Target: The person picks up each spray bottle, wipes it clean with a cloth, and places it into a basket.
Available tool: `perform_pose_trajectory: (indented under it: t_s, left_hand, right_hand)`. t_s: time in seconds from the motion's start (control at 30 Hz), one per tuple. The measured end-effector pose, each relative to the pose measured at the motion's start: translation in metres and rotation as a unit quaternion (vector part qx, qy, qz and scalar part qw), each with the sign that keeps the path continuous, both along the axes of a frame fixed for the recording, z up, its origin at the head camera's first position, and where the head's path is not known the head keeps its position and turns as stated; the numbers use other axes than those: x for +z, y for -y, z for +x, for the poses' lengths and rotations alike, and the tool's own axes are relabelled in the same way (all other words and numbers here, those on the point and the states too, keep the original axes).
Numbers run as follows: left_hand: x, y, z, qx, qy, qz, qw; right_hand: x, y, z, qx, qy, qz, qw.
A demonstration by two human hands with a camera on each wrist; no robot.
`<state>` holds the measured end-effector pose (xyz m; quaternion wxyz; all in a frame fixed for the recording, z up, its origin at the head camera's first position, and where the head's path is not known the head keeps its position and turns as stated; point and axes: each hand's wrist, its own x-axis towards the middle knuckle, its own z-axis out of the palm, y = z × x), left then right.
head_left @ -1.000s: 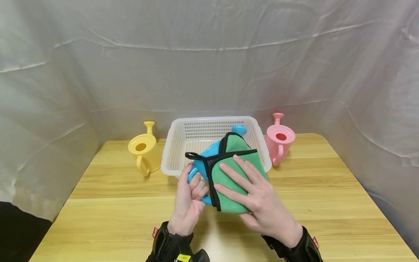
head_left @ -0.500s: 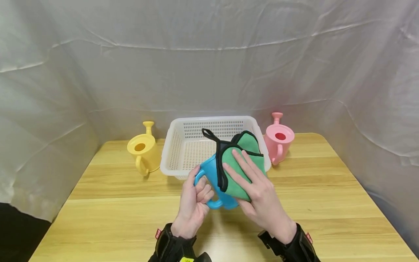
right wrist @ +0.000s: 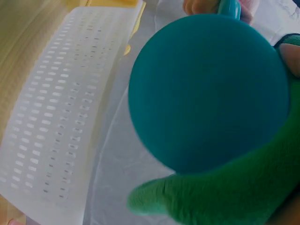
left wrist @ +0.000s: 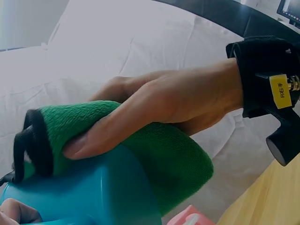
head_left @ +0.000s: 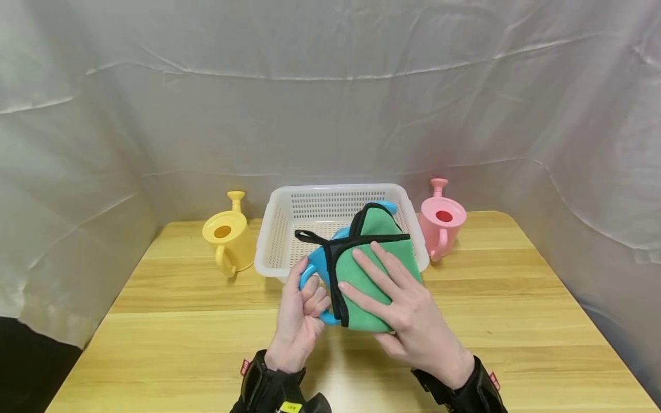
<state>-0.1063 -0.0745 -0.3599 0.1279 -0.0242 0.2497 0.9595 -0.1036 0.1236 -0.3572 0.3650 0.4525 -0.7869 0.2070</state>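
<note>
Yellow plastic watering can (head_left: 236,244): upright on wood-grain table (head_left: 516,321). White perforated plastic basket (head_left: 330,188): slotted floor partly visible; anything behind the cloth cannot be told. Left hand (head_left: 296,324): curled round handle (head_left: 307,275) of blue plastic watering can (right wrist: 206,93), held tilted near basket. Black-edged green cloth (head_left: 364,277): against blue can, pressed by right hand (head_left: 408,312), fingers spread. Pink plastic watering can (head_left: 431,229): upright, right of basket.

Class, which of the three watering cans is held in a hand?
The blue watering can: the left hand grips its handle. The yellow can and pink can both stand on the table, with no hand touching them.
</note>
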Motion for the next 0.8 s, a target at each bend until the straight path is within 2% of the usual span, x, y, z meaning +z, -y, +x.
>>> perform_pose_trajectory:
  t_s: [0.1,0.23,0.43,0.57,0.63,0.8]
  left_hand:
    - [-0.002,-0.003,0.0,-0.001,-0.015,-0.004,0.9999]
    - [-0.003,-0.006,0.001,-0.001,-0.024,-0.02,0.9995]
    - [-0.002,-0.007,0.003,0.016,-0.024,-0.053,0.9981]
    - [-0.001,-0.005,0.003,0.03,-0.03,-0.059,0.9974]
    - [-0.001,-0.004,0.003,0.032,-0.031,-0.054,0.9976]
    - [-0.002,-0.005,0.002,0.027,-0.044,-0.046,0.9976]
  right_hand:
    - [0.0,0.004,0.002,-0.014,-0.008,0.009,1.0]
    - [-0.002,0.009,0.004,-0.046,0.003,0.001,0.999]
    - [-0.007,0.008,0.0,-0.08,0.071,-0.046,0.993]
    - [-0.009,0.003,-0.002,-0.086,0.102,-0.048,0.99]
    - [-0.01,0.002,-0.003,-0.078,0.09,-0.039,0.992]
    - [-0.008,0.006,-0.003,-0.045,0.014,-0.023,0.999]
